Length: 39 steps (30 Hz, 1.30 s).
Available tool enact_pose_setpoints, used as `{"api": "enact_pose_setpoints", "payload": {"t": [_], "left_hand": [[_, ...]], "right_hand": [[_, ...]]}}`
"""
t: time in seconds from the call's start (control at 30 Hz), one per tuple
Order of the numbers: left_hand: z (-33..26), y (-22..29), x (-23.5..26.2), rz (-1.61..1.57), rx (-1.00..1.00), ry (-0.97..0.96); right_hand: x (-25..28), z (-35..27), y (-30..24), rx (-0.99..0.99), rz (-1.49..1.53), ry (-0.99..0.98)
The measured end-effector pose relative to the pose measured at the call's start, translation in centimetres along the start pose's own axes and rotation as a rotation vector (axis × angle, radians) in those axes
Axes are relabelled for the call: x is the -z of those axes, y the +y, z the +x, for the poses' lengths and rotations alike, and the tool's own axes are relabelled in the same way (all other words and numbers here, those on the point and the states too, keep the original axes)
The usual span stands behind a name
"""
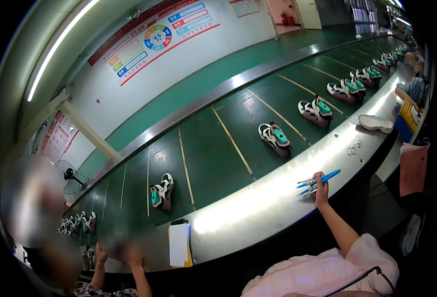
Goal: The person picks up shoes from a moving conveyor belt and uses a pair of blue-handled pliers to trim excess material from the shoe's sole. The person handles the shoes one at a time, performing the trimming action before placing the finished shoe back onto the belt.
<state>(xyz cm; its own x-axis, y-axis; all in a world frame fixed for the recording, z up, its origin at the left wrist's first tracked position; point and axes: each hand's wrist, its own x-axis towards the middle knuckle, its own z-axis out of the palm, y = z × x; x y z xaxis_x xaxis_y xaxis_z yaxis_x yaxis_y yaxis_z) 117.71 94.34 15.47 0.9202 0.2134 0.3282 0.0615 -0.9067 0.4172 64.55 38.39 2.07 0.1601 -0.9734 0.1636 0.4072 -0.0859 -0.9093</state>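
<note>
My right hand point(320, 187) is closed around several slim blue and silver pen-like tools point(332, 175) over the metal edge of the conveyor. Their exact kind is too small to make out. My bare forearm comes up from a pale pink sleeve. My left hand is out of the picture. Nearest on the green belt point(218, 163) is a white, black and mauve sneaker with a teal piece in its opening point(276, 139). Further right stands a similar sneaker pair point(315, 112).
More sneakers point(346, 91) line the belt to the right, and one sneaker point(162, 192) sits to the left. A white shoe piece point(375, 123) and thin rings point(355, 148) lie on the metal edge. A notepad point(180, 245) lies near a co-worker's hands point(134, 255).
</note>
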Motion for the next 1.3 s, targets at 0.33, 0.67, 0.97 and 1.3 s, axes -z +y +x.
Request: {"api": "enact_pose_setpoints", "payload": {"t": [0.33,0.67,0.97,1.3], "left_hand": [[-4.8,0.3,3.1,0.037,0.036,0.014],[-8.5,0.0,6.5,0.061,0.068,0.034],[-5.9,0.2,6.6,0.038,0.041,0.032],[1.2,-1.7,5.2,-0.024,-0.048,0.028]], "right_hand": [[0.7,-1.0,0.0,-0.088,0.040,0.013],[0.5,-1.1,0.0,-0.011,0.084,-0.074],[0.9,-1.7,0.6,-0.155,0.211,-0.070],[-0.4,-1.7,0.3,-0.033,0.136,0.047]]}}
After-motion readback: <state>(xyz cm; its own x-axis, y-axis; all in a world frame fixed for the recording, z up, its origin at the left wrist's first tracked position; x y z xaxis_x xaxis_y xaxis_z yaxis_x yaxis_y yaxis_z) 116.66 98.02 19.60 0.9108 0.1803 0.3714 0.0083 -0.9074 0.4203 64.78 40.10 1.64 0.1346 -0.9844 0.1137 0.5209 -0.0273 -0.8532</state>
